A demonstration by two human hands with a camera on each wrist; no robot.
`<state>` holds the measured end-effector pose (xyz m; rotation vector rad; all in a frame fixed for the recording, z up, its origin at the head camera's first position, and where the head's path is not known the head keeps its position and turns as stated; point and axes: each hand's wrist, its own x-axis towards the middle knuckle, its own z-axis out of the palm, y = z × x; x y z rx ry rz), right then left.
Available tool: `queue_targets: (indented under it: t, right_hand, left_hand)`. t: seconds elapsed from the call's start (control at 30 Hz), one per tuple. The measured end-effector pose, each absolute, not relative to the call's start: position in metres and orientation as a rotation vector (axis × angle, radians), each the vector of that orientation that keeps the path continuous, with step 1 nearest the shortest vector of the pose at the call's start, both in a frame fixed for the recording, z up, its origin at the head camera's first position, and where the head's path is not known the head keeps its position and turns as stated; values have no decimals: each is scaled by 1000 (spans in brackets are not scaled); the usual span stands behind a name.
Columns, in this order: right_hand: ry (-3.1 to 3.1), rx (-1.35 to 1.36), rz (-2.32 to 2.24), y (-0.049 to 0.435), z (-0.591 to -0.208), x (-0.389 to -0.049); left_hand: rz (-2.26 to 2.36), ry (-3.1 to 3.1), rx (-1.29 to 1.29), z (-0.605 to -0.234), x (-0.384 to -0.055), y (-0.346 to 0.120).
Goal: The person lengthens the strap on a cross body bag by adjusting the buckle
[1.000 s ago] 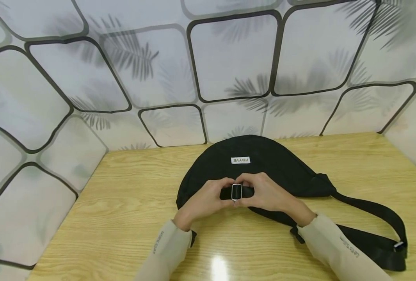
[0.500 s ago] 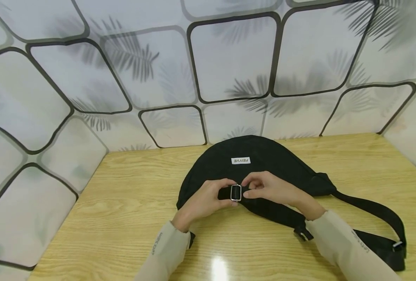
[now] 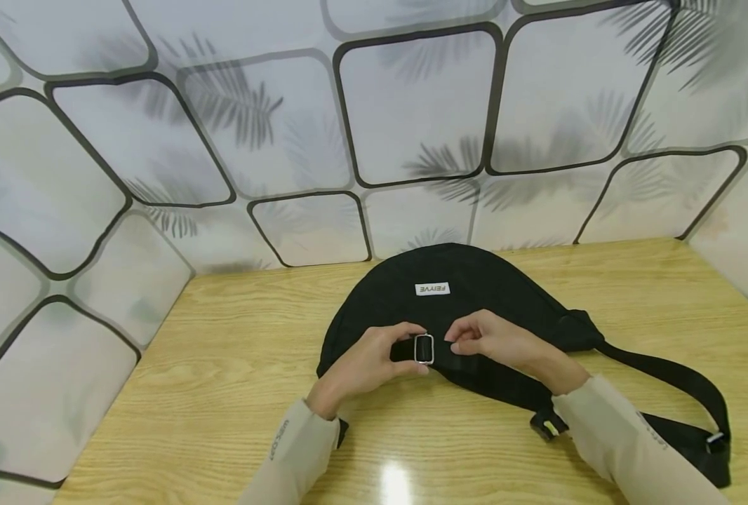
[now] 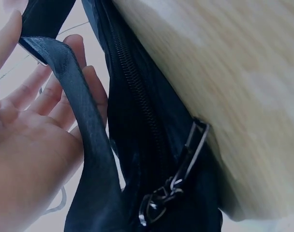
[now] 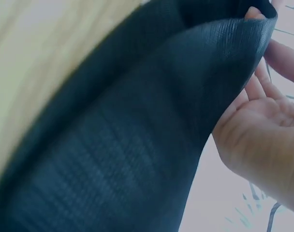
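A black crescent-shaped bag (image 3: pixel 456 263) with a small white label lies on the table. In front of it, my left hand (image 3: pixel 360 363) pinches a silver metal strap slider (image 3: pixel 431 348), thumb below and index finger above. Black webbing runs through that slider; in the left wrist view the strap (image 4: pixel 86 116) hangs down past the palm. My right hand (image 3: pixel 509 345), just right of the slider, pinches black strap between thumb and fingers. The right wrist view shows a wide strap (image 5: pixel 113 145) folded over at those fingertips (image 5: pixel 254 12).
The bag's long strap (image 3: pixel 683 379) loops out on the right, with another metal slider (image 3: pixel 716 442) on it. A black plastic clip (image 3: pixel 547 425) sits beside the right sleeve. Zipper pulls (image 4: pixel 198 145) show in the left wrist view. A patterned wall (image 3: pixel 418 105) stands behind the table (image 3: pixel 235 372).
My right hand has left the slider and moved a little to the right, with strap in its fingers. The plastic clip has shifted slightly right. My left hand stays on the slider.
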<state>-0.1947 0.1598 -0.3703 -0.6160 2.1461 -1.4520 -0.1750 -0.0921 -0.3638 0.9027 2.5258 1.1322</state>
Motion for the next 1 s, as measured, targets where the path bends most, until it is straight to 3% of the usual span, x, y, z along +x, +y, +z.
queue_targets:
  t: [1.0]
  right_hand:
    - [2076,-610,-1519,151,-372,-193]
  left_hand:
    - [1241,2464,958,-364,-175,-88]
